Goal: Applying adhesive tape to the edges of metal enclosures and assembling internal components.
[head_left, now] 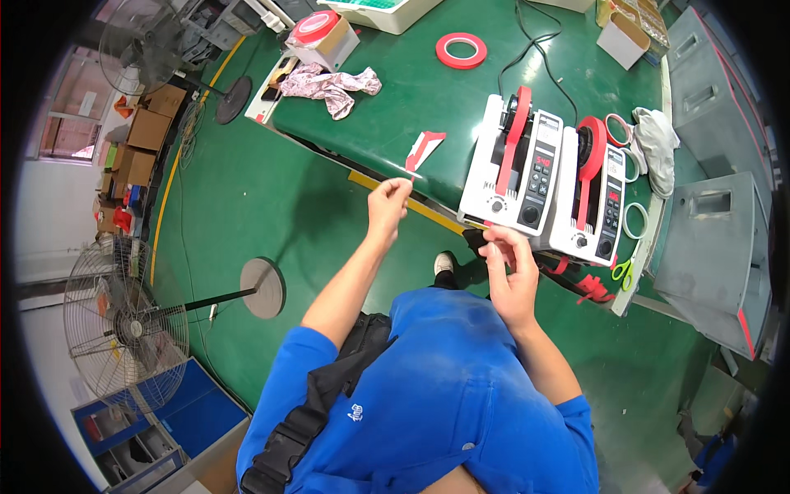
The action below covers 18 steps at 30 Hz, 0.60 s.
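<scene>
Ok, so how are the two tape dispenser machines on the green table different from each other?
The left dispenser stands nearer the person's hands and looks slightly bigger; the right dispenser sits at the table's edge. The left one's red tape shows as a thin upright ring, while the right one's roll looks wider. Both are white boxes with dark button panels, a round knob and red tape.

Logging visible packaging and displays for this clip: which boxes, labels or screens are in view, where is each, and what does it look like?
Left tape dispenser: white machine at the table's near edge, small red-lit display, dark keypad.
Right tape dispenser: white, beside the first, with a similar display and keypad.
Cardboard boxes: brown, stacked on the floor far left.
Small white box: open-topped, at the table's far end.
White box with red tape roll: at the table's far left corner.
</scene>
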### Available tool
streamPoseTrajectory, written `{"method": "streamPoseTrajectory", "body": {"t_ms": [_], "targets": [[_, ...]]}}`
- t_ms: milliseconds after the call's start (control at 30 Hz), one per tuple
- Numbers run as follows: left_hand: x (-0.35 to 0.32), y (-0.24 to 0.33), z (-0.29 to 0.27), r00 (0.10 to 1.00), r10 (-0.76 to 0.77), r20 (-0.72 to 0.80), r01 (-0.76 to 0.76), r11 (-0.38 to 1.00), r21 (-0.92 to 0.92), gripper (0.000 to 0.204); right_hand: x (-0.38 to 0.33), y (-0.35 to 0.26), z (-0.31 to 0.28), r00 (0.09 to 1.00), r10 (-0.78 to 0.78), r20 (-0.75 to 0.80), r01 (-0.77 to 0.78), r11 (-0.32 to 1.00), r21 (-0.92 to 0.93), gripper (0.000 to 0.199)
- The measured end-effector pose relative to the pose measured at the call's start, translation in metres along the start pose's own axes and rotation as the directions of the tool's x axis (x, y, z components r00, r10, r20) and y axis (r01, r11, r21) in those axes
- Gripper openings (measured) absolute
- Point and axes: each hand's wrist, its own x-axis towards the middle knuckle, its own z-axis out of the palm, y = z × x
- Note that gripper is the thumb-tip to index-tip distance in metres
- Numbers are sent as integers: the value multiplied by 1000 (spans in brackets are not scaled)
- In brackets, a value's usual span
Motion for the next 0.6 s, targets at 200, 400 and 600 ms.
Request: {"method": "streamPoseTrajectory", "body": {"t_ms": [200, 400, 600], "targets": [[79, -39, -2, 998, 10, -66, 3, 981, 196, 17, -36, 27, -26, 987, 160, 20, -154, 969, -193, 15], [116, -56, 3, 984, 129, -122, -41, 835, 549, 18, -50, 36, -44, 954, 298, -38, -300, 941, -153, 14], [118, -45, 12, 979, 118, -167, 41, 689, 724, 21, -56, 43, -48, 947, 319, -33, -320, 931, -176, 13]]}}
